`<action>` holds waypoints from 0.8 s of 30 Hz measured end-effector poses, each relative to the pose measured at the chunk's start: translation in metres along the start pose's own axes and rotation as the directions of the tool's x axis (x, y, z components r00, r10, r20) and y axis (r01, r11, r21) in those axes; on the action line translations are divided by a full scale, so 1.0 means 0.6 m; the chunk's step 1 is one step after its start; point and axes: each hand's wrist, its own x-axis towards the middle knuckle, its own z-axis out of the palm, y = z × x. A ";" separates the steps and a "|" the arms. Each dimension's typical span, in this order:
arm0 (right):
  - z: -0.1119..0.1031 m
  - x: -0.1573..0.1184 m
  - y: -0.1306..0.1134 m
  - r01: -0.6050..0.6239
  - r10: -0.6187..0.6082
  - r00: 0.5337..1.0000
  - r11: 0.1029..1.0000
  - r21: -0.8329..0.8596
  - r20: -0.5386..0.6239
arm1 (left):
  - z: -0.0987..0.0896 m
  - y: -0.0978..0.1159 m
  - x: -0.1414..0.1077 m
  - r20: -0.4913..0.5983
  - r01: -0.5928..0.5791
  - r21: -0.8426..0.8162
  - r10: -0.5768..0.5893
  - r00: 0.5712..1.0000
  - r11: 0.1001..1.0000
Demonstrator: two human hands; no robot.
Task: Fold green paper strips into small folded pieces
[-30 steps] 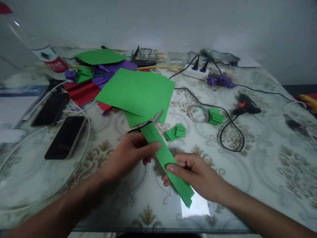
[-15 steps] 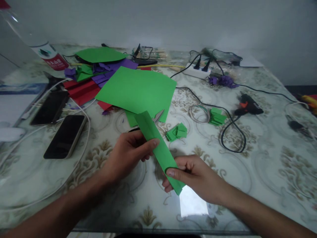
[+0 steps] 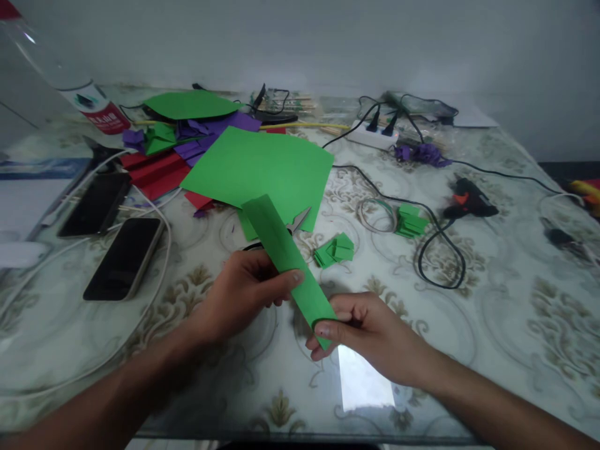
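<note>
A folded green paper strip (image 3: 285,256) slants between my hands above the table, its upper end farther from me. My left hand (image 3: 253,281) pinches it near the middle, thumb on top and fingers underneath. Closed on the lower end is my right hand (image 3: 363,331), also with its thumb pressed on the paper. Beneath and behind the strip lie scissors (image 3: 300,220); their blades show, and most of the handles are hidden. A small folded green paper piece (image 3: 335,250) rests just beyond my right hand. Large green sheets (image 3: 262,165) are spread farther back.
Two phones (image 3: 124,259) and white cables lie at left, near a large bottle (image 3: 94,103). Red paper (image 3: 157,175) and purple paper (image 3: 229,125) are piled behind. A power strip (image 3: 372,134), a glue gun (image 3: 470,199), a tape roll (image 3: 377,215) and more green pieces (image 3: 411,220) are to the right.
The green strip has slid up and to the left through my hands, so less of it sticks out below my right thumb. Both hands stay nearly in place.
</note>
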 end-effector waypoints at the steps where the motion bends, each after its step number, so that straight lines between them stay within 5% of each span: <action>1: 0.000 0.001 0.000 -0.002 0.002 1.000 1.000 0.005 -0.004 | -0.003 0.000 0.002 -0.013 -0.004 -0.005 0.004 1.000 1.000; 7: 0.003 -0.001 0.001 -0.001 0.001 1.000 1.000 -0.010 -0.017 | -0.006 -0.003 0.006 -0.005 -0.022 -0.018 0.022 1.000 1.000; 15: 0.004 -0.004 -0.010 0.007 -0.004 0.999 0.996 -0.085 0.040 | 0.030 -0.003 -0.015 0.120 -0.044 -0.051 0.050 0.992 0.998; 24: 0.001 -0.006 0.000 -0.068 0.072 0.996 0.995 -0.074 0.054 | -0.037 0.009 0.015 -0.176 -0.166 -0.066 0.153 0.972 0.984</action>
